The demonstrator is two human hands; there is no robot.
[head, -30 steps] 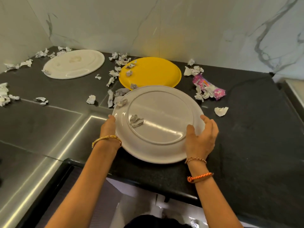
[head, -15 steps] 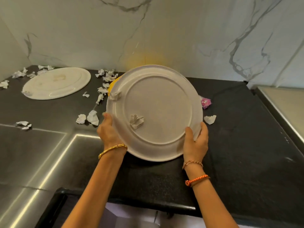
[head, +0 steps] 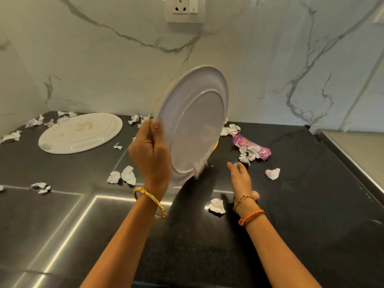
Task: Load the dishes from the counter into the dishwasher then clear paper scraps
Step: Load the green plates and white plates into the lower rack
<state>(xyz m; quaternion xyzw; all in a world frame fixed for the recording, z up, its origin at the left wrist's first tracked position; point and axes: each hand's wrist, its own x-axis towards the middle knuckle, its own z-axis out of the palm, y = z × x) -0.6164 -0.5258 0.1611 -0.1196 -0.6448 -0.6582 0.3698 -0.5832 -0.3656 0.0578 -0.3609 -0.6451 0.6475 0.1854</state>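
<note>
My left hand [head: 150, 150] grips the left rim of a large white plate [head: 197, 121], held tilted almost upright above the black counter [head: 301, 204]. A paper scrap [head: 198, 170] is blurred at the plate's lower edge. My right hand [head: 241, 177] hangs just right of the plate with fingers relaxed and holds nothing. A sliver of the yellow plate [head: 216, 144] shows behind the white one. A second white plate [head: 81, 133] lies flat at the back left. Crumpled paper scraps [head: 122, 176] lie all over the counter, one [head: 217, 205] beside my right wrist.
A pink wrapper [head: 251, 145] lies among scraps at the back right. The marble wall [head: 104, 59] carries a power socket [head: 185, 9]. A steel surface [head: 41, 225] adjoins the counter on the left, and a pale ledge [head: 357, 154] runs along the right.
The plate has been lifted off the counter and tipped on edge. My right hand has let go of its rim. The scrap that lay on the plate has slid to its lower edge.
</note>
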